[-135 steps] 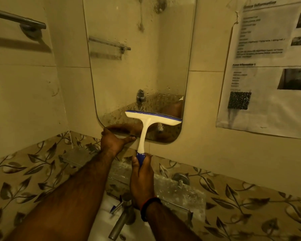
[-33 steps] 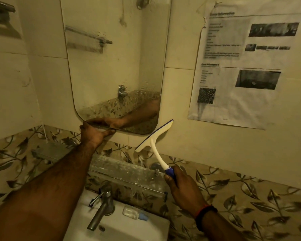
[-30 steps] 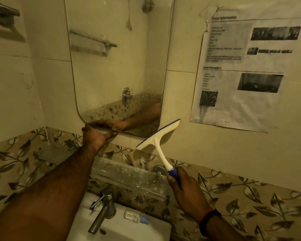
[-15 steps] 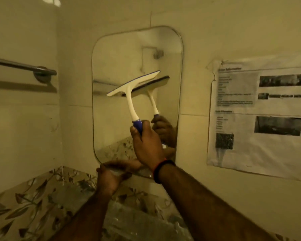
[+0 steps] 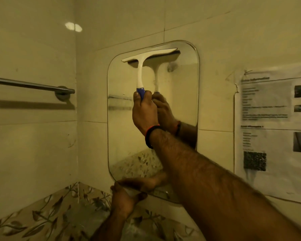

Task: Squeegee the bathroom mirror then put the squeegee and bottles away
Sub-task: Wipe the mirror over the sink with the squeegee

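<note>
Right hand (image 5: 145, 113) holds squeegee (image 5: 147, 58), seemingly against mirror (image 5: 129, 136).
</note>
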{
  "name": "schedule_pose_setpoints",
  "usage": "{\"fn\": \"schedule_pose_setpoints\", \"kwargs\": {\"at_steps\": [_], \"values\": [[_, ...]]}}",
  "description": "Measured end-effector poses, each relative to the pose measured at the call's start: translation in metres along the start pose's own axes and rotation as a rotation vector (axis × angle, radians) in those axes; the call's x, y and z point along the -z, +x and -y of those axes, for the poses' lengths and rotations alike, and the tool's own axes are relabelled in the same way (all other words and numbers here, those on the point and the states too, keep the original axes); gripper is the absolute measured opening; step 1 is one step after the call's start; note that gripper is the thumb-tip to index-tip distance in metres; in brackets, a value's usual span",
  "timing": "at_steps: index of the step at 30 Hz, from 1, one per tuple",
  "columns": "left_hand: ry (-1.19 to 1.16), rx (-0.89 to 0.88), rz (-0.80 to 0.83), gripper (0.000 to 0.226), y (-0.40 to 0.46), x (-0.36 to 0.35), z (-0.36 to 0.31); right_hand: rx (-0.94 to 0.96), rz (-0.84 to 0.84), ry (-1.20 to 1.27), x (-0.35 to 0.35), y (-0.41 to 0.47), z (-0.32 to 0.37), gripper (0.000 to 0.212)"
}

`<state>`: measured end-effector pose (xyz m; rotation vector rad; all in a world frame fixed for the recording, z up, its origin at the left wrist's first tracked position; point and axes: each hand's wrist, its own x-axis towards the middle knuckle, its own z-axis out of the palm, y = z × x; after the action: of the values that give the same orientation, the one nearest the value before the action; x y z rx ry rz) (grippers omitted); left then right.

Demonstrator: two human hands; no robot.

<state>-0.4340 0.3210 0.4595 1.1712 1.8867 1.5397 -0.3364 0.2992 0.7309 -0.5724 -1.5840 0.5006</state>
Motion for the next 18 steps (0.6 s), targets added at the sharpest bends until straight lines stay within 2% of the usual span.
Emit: {"fn": "schedule_pose_setpoints", "kwargs": {"at_steps": [3, 9, 18], "values": [[0.01, 0.034, -0.038, 0.129, -0.002, 0.001, -0.002, 0.018, -0.014, 0.022, -0.003, 0.011, 0.001, 0.031], [0.018, 0.033, -0.02, 0.13, -0.002, 0.001, -0.002, 0.031, -0.053, 0.021, -0.011, 0.024, 0.009, 0.033], [-0.004, 0.012, 0.023, 0.111, -0.009, 0.001, -0.007, -0.036, -0.035, 0.028, -0.017, -0.01, -0.012, 0.032]]}}
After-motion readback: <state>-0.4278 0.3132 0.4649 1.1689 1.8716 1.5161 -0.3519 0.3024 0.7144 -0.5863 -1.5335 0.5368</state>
